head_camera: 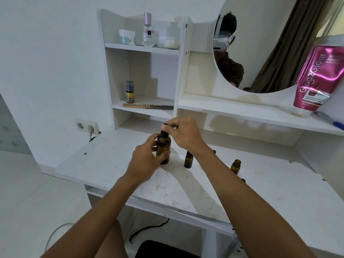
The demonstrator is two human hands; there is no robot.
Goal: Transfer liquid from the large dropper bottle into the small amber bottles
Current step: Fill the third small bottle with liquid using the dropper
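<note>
The large amber dropper bottle (163, 146) stands upright on the white desk (186, 187). My left hand (145, 161) grips its body from the left. My right hand (183, 132) pinches the black dropper bulb (165, 125) above the bottle's black cap. To the right stand small amber bottles: one (188, 160) just beside the big bottle, another open one (235, 166) further right. Two more are mostly hidden behind my right forearm.
Shelves rise behind the desk, holding a comb (149, 106), a small yellow-labelled bottle (130, 92), a perfume bottle (148, 31) and a jar (127, 36). A pink tube (320, 75) leans by the round mirror (270, 43). A wall socket (86, 126) sits at the left.
</note>
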